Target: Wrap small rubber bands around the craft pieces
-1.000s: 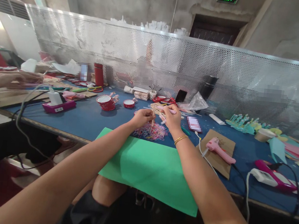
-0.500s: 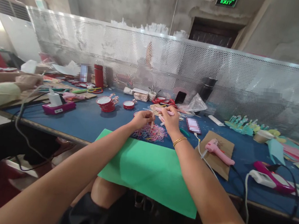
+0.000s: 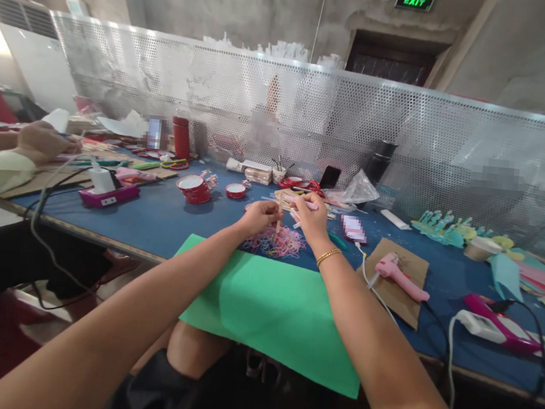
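Observation:
My left hand (image 3: 260, 218) is closed on a flat, pale wooden craft stick (image 3: 279, 215), held upright above a tangle of small coloured loops (image 3: 282, 243), perhaps rubber bands. In my right hand (image 3: 313, 218) is a pink pen (image 3: 305, 202), its tip end pointing left at the upper part of the stick. A short pale-pink piece (image 3: 295, 216) shows under the right fingers; I cannot make out what it is. A green sheet (image 3: 266, 313) lies in front of me, over the table's edge and my lap.
On the blue table (image 3: 155, 219) at right are a pink glue gun (image 3: 400, 276) on cardboard, a phone (image 3: 354, 228) on a cable and a purple power strip (image 3: 506, 327). Red tape rolls (image 3: 194, 189) stand at left. Beyond them are another person's hands (image 3: 42, 142).
My hands, the stick and the pen stay almost in place. At the left, the other person's hands have shifted slightly. The view has moved a little.

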Available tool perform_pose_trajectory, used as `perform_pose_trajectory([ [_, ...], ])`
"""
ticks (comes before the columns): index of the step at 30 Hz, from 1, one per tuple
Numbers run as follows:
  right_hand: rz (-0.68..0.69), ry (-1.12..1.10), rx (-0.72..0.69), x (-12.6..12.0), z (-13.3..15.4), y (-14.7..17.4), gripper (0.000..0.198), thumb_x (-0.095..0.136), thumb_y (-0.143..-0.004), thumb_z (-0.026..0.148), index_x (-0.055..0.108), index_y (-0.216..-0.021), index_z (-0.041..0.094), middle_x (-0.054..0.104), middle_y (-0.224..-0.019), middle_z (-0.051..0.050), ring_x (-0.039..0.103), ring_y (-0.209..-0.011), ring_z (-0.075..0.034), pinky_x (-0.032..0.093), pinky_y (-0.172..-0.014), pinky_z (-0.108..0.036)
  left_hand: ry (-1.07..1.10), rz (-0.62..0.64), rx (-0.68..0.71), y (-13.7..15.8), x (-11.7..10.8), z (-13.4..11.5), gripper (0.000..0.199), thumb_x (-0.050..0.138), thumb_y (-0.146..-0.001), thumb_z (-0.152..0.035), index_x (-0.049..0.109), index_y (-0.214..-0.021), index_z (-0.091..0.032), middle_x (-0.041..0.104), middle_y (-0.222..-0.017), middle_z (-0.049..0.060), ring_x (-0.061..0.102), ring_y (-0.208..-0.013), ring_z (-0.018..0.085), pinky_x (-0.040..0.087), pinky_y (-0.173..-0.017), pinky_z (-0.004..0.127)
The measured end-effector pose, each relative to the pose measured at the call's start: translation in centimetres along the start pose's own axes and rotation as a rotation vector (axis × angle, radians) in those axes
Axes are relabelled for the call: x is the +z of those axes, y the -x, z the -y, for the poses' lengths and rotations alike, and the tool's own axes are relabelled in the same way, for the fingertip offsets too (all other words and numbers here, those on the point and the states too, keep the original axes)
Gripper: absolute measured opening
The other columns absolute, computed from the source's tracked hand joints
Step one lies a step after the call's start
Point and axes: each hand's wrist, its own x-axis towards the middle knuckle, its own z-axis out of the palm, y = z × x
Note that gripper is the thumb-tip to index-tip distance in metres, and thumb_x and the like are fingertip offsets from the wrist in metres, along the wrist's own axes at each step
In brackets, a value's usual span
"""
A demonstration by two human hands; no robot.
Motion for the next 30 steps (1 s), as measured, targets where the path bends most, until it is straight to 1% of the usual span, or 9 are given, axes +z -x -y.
perform_pose_trajectory([
  [4, -0.017, -0.031, 0.034, -0.06, -0.09, -0.10, 0.023, 0.060, -0.080, 0.046, 0.056, -0.077, 0.024, 0.070, -0.074, 0.001, 0.060, -0.064, -0.015, 0.046, -0.057, -0.025, 0.020, -0.002, -0.004, -0.01, -0.01, -0.13, 0.036, 0.080, -0.063, -0.045, 0.059, -0.068, -0.016, 0.063, -0.056, -0.002, 0.060, -0.052, 0.014, 0.045, -0.054, 0.025],
  [10, 0.003, -0.003, -0.019, 0.01, 0.32, 0.06, 0.022, 0.061, -0.080, 0.044, 0.056, -0.074, 0.023, 0.071, -0.074, 0.000, 0.064, -0.070, -0.017, 0.049, -0.063, -0.027, -0.004, -0.011, -0.003, -0.01, 0.04, -0.24, 0.038, 0.082, -0.061, -0.046, 0.060, -0.068, -0.016, 0.062, -0.055, -0.002, 0.059, -0.051, 0.013, 0.045, -0.054, 0.024],
  [15, -0.022, -0.015, 0.012, -0.01, -0.22, -0.18, 0.024, 0.059, -0.081, 0.047, 0.056, -0.077, 0.024, 0.070, -0.074, 0.001, 0.061, -0.064, -0.015, 0.046, -0.057, -0.025, 0.026, 0.002, -0.021, -0.07, 0.00, -0.15, 0.038, 0.083, -0.061, -0.045, 0.059, -0.068, -0.016, 0.063, -0.058, -0.001, 0.061, -0.053, 0.015, 0.047, -0.055, 0.026],
  [20, -0.001, -0.001, -0.033, 0.15, 0.27, 0.10, 0.022, 0.061, -0.080, 0.043, 0.056, -0.073, 0.023, 0.070, -0.072, 0.000, 0.063, -0.068, -0.017, 0.048, -0.062, -0.027, -0.004, -0.012, -0.002, -0.06, -0.06, 0.00, 0.035, 0.081, -0.064, -0.043, 0.060, -0.069, -0.016, 0.062, -0.056, -0.001, 0.059, -0.051, 0.014, 0.043, -0.052, 0.024],
  [26, -0.025, 0.004, -0.010, -0.05, -0.15, -0.07, 0.022, 0.059, -0.082, 0.044, 0.057, -0.076, 0.023, 0.070, -0.075, 0.001, 0.061, -0.065, -0.016, 0.047, -0.060, -0.026, 0.012, 0.000, -0.008, -0.15, -0.10, 0.14, 0.035, 0.080, -0.065, -0.043, 0.060, -0.069, -0.015, 0.063, -0.058, 0.001, 0.061, -0.053, 0.015, 0.044, -0.054, 0.025],
  [30, -0.016, -0.001, -0.037, 0.03, -0.06, -0.01, 0.021, 0.060, -0.081, 0.042, 0.057, -0.073, 0.023, 0.070, -0.074, 0.001, 0.062, -0.069, -0.016, 0.049, -0.064, -0.027, 0.007, -0.002, 0.001, -0.11, -0.09, 0.10, 0.037, 0.081, -0.064, -0.045, 0.059, -0.069, -0.016, 0.062, -0.057, -0.001, 0.060, -0.052, 0.014, 0.044, -0.054, 0.025],
])
